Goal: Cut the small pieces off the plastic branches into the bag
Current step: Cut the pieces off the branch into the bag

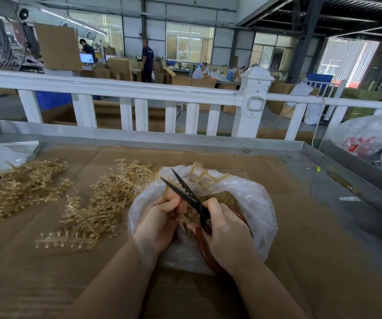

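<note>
Two hands work directly over the open mouth of the clear plastic bag at the near centre of the desk. The left hand pinches a plastic branch with curled fingers, holding it above the bag; the right hand grips the red handles of the scissors, blades parted around the branch. Judgement: the cutting step is in hand, and the next move calls for closing the blades on a small piece so it drops inside. The bag already holds a layer of amber cut pieces. Uncut branches lie heaped on the desk to the left.
</note>
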Demonstrator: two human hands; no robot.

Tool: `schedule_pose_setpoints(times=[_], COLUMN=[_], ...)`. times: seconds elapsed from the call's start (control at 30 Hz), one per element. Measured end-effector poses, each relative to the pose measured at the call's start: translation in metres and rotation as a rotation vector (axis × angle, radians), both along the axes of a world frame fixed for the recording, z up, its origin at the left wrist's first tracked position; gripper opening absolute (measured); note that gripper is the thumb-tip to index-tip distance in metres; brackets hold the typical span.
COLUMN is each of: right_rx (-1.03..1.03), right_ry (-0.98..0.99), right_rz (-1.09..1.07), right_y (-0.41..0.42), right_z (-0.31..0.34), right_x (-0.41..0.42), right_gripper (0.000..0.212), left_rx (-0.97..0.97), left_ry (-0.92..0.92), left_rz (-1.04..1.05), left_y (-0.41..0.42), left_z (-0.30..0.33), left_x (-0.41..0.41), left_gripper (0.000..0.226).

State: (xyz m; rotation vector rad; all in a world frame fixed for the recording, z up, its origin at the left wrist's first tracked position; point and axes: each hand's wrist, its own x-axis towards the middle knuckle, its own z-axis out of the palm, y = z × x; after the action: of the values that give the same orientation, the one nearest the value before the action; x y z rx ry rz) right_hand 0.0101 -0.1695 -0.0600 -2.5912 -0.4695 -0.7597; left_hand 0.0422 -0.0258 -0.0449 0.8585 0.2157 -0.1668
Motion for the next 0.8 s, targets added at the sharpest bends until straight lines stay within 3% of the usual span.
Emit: schedule_pose_setpoints(times=[0.33,0.63,0.8], right_rx=[-0.017,-0.041,-0.017], right_ry=[0.032,0.039,0.033], right_rz=[0.016,0.020,0.019], right_y=[0.0011,0.0010,0.0002], right_z=[0.0043,0.0056,0.0063], right_x=[-0.0011,0.0007,0.0014], right_gripper=[0.040,0.043,0.040], left_rx=[-0.038,0.019,0.022], left_ry=[-0.001,-0.002,-0.011], left_rz=[-0.023,0.016,0.022], left_y=[-0.0010,-0.0006,-0.0025], left_z=[0.0012,-0.0013,0.0018], left_x=[0.0006,0.0014,-0.0007], left_gripper=[0.018,0.037,0.030])
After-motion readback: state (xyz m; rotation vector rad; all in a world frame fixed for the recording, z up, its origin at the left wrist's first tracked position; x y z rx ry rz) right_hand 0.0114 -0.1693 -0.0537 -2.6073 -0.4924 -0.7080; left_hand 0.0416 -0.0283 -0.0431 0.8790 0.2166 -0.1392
